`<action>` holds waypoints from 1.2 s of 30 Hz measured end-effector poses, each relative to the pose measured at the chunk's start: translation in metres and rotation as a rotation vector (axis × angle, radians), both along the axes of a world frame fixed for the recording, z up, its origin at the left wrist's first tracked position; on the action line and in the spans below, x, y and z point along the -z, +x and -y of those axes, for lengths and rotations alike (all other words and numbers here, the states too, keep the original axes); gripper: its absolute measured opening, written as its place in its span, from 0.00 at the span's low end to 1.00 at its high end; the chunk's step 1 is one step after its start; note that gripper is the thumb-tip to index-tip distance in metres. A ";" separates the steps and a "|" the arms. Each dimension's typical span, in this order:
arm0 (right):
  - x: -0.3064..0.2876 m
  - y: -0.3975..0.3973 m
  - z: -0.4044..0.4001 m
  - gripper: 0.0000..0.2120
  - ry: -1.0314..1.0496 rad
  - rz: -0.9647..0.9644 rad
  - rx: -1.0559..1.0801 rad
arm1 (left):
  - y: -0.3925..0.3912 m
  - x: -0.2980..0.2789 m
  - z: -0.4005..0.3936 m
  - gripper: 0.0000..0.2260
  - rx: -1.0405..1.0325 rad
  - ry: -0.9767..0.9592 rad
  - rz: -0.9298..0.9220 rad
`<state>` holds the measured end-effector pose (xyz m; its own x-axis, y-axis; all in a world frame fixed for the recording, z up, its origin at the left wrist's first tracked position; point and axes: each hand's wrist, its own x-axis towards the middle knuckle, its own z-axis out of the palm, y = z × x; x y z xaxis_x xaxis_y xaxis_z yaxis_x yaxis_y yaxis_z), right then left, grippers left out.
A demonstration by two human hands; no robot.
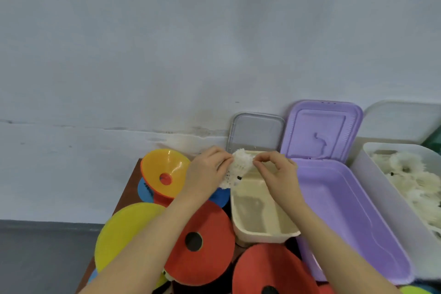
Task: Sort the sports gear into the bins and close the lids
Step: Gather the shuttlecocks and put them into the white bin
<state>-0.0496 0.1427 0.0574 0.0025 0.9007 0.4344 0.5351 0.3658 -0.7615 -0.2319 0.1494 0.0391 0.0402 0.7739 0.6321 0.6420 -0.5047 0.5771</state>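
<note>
Both my hands hold white shuttlecocks (236,169) above the far end of the cream bin (260,234). My left hand (207,169) grips them from the left and my right hand (274,169) pinches the feathers from the right. The cream bin looks empty, with its clear lid (256,132) leaning on the wall behind. To its right stands the empty purple bin (353,217) with its lid (322,129) up. At the far right a clear bin (372,181) holds several white shuttlecocks (415,179).
Flat marker cones lie on the brown table at the left and front: an upturned orange one (164,172), a yellow one (126,234), red ones (202,241) and blue ones beneath. A pale wall rises behind the bins. The grey floor shows at lower left.
</note>
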 end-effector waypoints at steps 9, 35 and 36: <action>-0.005 0.148 0.022 0.08 0.015 -0.112 0.049 | 0.133 -0.020 0.012 0.07 0.058 -0.004 -0.004; 0.034 0.500 0.018 0.15 -0.175 0.390 0.066 | 0.482 0.028 0.000 0.19 0.282 -0.187 -0.368; 0.036 0.498 0.019 0.19 -0.228 0.418 0.017 | 0.481 0.027 0.001 0.21 0.304 -0.213 -0.407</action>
